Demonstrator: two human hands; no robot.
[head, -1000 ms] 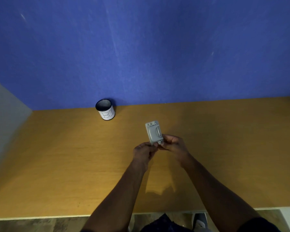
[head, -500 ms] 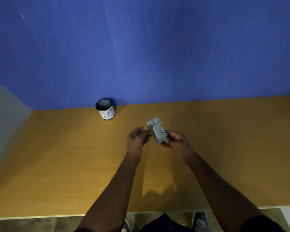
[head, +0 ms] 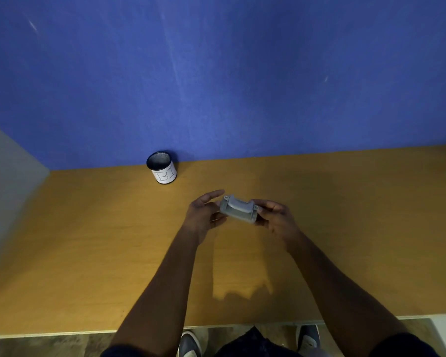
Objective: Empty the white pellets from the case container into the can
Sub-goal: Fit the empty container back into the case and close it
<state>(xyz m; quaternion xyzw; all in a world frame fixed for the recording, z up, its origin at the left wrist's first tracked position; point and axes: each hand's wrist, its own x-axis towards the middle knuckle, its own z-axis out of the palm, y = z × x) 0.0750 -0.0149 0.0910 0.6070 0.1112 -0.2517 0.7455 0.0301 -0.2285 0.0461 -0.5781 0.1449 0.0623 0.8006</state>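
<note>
A small grey case container [head: 238, 209] is held above the middle of the wooden table, lying sideways with its lid shut. My right hand [head: 274, 217] grips its right end. My left hand [head: 204, 215] is at its left end, fingers spread, palm toward the case and touching its lower corner. The can [head: 162, 167] stands upright at the back of the table against the blue wall, dark inside, with a white label marked "B1". It is well to the left of and beyond the case. No white pellets show.
The wooden table [head: 88, 253] ends at a blue wall behind and a grey panel [head: 8, 181] on the left. Its front edge runs just above my shoes [head: 188, 343] and the floor.
The case has turned from standing on end to lying sideways and moved a little away from me. My left hand has opened its fingers and shifted left of the case.
</note>
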